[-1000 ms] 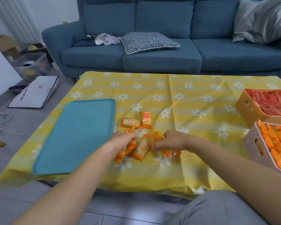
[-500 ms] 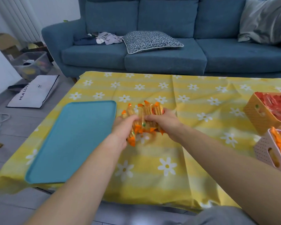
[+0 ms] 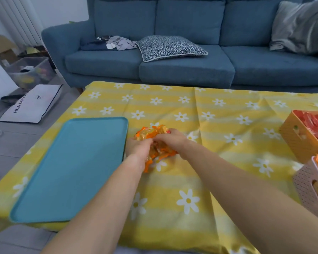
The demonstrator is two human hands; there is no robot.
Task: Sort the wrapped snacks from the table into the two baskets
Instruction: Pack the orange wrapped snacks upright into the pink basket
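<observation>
"While the left hand [image 3: 139,146] and right hand [image 3: 170,139] both curl round that bundle of orange-wrapped snacks [image 3: 151,132], which step is this?"

"Gathering, I'd judge. The hands press the bundle between them just right of the teal tray [image 3: 72,162], by its far corner. Whether it touches the tabletop [image 3: 191,180], I cannot tell."

"And next?"

"Probably a firm two-handed carry to the pink basket [image 3: 308,184], well right of the tray, which holds orange wrappers. The orange basket [image 3: 297,138] beyond it holds red ones. Loose packets could slip."

"Any writing?"

"Only 'HLA' on the white bag [image 3: 31,103] on the floor left of the tray. The wrapper print is too blurred to read."
</observation>
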